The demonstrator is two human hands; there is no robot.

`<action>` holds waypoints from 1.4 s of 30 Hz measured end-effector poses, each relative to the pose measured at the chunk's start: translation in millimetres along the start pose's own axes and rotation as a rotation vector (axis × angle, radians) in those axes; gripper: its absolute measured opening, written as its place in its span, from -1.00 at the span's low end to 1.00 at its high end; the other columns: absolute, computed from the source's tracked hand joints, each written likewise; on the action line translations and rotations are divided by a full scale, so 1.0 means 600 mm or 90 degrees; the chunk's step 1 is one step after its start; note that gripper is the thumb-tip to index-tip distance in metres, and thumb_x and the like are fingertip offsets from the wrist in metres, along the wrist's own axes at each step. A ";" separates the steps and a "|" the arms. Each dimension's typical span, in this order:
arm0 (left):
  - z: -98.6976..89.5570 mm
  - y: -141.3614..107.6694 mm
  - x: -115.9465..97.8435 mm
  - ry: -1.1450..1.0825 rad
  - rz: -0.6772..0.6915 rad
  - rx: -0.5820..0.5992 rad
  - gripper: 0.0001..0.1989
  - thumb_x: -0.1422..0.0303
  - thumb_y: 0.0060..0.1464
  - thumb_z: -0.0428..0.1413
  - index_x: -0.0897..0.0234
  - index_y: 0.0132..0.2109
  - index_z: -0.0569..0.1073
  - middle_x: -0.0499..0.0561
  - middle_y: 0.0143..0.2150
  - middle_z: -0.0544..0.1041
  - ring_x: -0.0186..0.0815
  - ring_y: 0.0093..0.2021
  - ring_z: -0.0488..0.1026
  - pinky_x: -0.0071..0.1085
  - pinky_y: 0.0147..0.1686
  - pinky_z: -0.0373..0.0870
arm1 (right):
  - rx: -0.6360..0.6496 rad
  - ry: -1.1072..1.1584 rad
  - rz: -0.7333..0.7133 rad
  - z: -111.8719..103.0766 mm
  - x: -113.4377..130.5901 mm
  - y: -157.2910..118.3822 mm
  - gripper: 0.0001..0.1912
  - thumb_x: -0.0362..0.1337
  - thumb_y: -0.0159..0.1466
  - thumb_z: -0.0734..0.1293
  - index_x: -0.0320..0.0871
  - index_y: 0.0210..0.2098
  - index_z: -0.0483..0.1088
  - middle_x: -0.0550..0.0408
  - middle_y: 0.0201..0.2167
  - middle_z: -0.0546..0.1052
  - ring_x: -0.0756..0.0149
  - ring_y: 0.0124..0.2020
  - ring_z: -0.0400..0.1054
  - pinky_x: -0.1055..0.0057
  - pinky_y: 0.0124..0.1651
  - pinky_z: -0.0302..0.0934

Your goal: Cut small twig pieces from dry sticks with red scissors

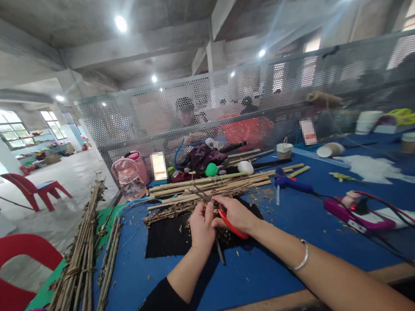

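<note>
My feed has the right hand [239, 217] gripping red-handled metal scissors [232, 225], blades parted toward eleven o'clock. I see the left hand [202, 228] with fingers closed on a thin, dry brown stem [221, 255], its tail pointing to six o'clock over a black rectangular cloth [163, 241] (crumbly work). A blue glue gun [295, 183] lies at two o'clock.

The right hand [237, 215] holds red scissors [233, 226] close to the left hand [201, 227], which pinches a thin brown stick [220, 253] over a black cloth [165, 241] on a blue table [148, 289], with a big bunch of dry sticks [78, 262] at the left side.
</note>
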State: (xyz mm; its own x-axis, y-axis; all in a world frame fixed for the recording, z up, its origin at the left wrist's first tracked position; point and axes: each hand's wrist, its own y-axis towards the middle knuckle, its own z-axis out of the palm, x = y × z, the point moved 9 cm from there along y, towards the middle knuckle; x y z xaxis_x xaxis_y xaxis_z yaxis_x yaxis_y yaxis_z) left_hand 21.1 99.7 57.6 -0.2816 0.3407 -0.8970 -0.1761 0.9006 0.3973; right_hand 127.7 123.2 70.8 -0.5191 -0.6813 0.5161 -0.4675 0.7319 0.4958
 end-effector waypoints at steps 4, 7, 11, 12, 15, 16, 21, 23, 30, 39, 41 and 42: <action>-0.003 0.001 0.002 0.003 0.002 -0.006 -0.67 0.13 0.09 -0.08 0.27 -0.50 0.21 -0.16 -0.62 0.16 -0.45 -0.55 0.10 -0.51 -0.51 0.05 | 0.013 -0.005 0.002 0.001 0.002 0.001 -0.27 0.11 -0.06 0.38 -0.19 0.00 0.29 -0.09 -0.17 0.48 0.12 -0.17 0.37 0.28 -0.13 0.23; -0.005 0.002 0.005 0.005 -0.002 -0.010 -0.66 0.13 0.08 -0.07 0.28 -0.50 0.24 -0.15 -0.61 0.20 -0.44 -0.55 0.13 -0.52 -0.50 0.07 | 0.016 -0.021 0.017 0.002 -0.001 0.000 -0.28 0.10 -0.05 0.38 -0.19 -0.01 0.30 -0.10 -0.18 0.49 0.12 -0.17 0.38 0.30 -0.14 0.23; -0.005 0.003 0.009 0.000 -0.004 -0.010 -0.66 0.12 0.07 -0.06 0.29 -0.50 0.25 -0.14 -0.60 0.23 -0.44 -0.54 0.15 -0.52 -0.51 0.08 | 0.018 -0.041 0.034 0.003 -0.005 -0.001 -0.31 0.07 -0.04 0.38 -0.17 0.00 0.31 -0.09 -0.20 0.51 0.12 -0.19 0.40 0.32 -0.16 0.23; -0.005 0.003 0.011 -0.002 -0.007 -0.009 -0.66 0.12 0.07 -0.06 0.29 -0.49 0.26 -0.13 -0.60 0.23 -0.44 -0.55 0.15 -0.52 -0.51 0.08 | 0.020 -0.040 0.035 0.003 -0.005 -0.001 -0.32 0.07 -0.04 0.39 -0.16 -0.01 0.31 -0.08 -0.22 0.51 0.13 -0.21 0.40 0.32 -0.17 0.24; -0.003 0.004 0.019 0.000 -0.028 -0.008 -0.65 0.11 0.06 -0.05 0.29 -0.50 0.26 -0.14 -0.62 0.22 -0.45 -0.57 0.13 -0.52 -0.54 0.06 | 0.027 -0.037 0.044 0.004 -0.007 -0.001 -0.35 0.05 -0.03 0.39 -0.14 -0.01 0.32 -0.06 -0.25 0.53 0.15 -0.25 0.42 0.35 -0.21 0.24; -0.003 0.004 0.022 0.003 -0.036 -0.010 -0.65 0.10 0.05 -0.05 0.28 -0.51 0.24 -0.15 -0.63 0.20 -0.45 -0.58 0.12 -0.53 -0.55 0.05 | 0.028 -0.038 0.050 0.004 -0.008 -0.002 -0.36 0.04 -0.02 0.38 -0.14 -0.01 0.32 -0.05 -0.27 0.53 0.16 -0.27 0.42 0.36 -0.23 0.24; -0.003 0.005 0.029 0.002 -0.059 -0.014 -0.63 0.09 0.03 -0.02 0.27 -0.54 0.19 -0.18 -0.67 0.13 -0.48 -0.61 0.06 -0.53 -0.59 0.00 | 0.041 -0.040 0.066 0.005 -0.010 -0.003 -0.39 0.05 0.00 0.36 -0.15 -0.03 0.34 -0.02 -0.35 0.54 0.21 -0.36 0.42 0.41 -0.30 0.23; -0.004 0.006 0.030 0.004 -0.066 -0.013 -0.64 0.10 0.01 0.00 0.28 -0.55 0.20 -0.18 -0.68 0.13 -0.49 -0.63 0.05 -0.54 -0.61 -0.01 | 0.047 -0.043 0.065 0.004 -0.010 -0.003 -0.41 0.06 0.02 0.35 -0.14 -0.04 0.35 -0.01 -0.37 0.54 0.22 -0.38 0.42 0.42 -0.31 0.23; 0.012 0.003 0.035 -0.097 -0.126 0.050 -0.65 0.07 -0.01 -0.01 0.29 -0.47 0.32 -0.17 -0.72 0.24 -0.47 -0.72 0.15 -0.54 -0.69 0.07 | 0.012 -0.081 0.104 -0.006 -0.030 -0.003 -0.47 0.05 0.06 0.31 -0.14 -0.08 0.35 0.05 -0.49 0.51 0.28 -0.49 0.37 0.45 -0.39 0.17; 0.023 0.000 0.028 -0.170 -0.099 0.091 -0.57 0.01 0.07 -0.15 0.29 -0.29 0.33 -0.19 -0.76 0.24 -0.46 -0.79 0.17 -0.55 -0.76 0.06 | 0.031 0.076 0.045 0.004 0.002 -0.005 -0.43 -0.04 0.07 0.33 -0.16 0.02 0.23 0.03 -0.29 0.48 0.27 -0.30 0.36 0.36 -0.19 0.21; 0.026 0.000 0.031 -0.186 -0.096 0.100 -0.57 0.00 0.07 -0.16 0.29 -0.32 0.32 -0.20 -0.77 0.21 -0.47 -0.80 0.14 -0.55 -0.76 0.03 | 0.034 0.083 0.037 0.005 0.005 -0.005 -0.41 -0.04 0.05 0.34 -0.15 0.02 0.23 -0.01 -0.21 0.46 0.22 -0.23 0.35 0.31 -0.14 0.21; 0.029 0.000 0.033 -0.196 -0.099 0.110 -0.57 -0.01 0.07 -0.16 0.29 -0.33 0.31 -0.20 -0.77 0.21 -0.47 -0.80 0.13 -0.55 -0.76 0.03 | 0.036 0.083 0.036 0.005 0.005 -0.005 -0.41 -0.04 0.05 0.35 -0.14 0.02 0.23 -0.01 -0.19 0.45 0.21 -0.21 0.34 0.30 -0.12 0.21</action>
State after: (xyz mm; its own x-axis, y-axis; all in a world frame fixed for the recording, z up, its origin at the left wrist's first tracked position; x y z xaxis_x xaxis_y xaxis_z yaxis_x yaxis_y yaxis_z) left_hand 31.9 111.1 36.5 0.0367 0.2382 -0.9705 -0.0253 0.9711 0.2374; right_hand 125.2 119.3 68.7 -0.4503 -0.6323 0.6304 -0.4812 0.7666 0.4252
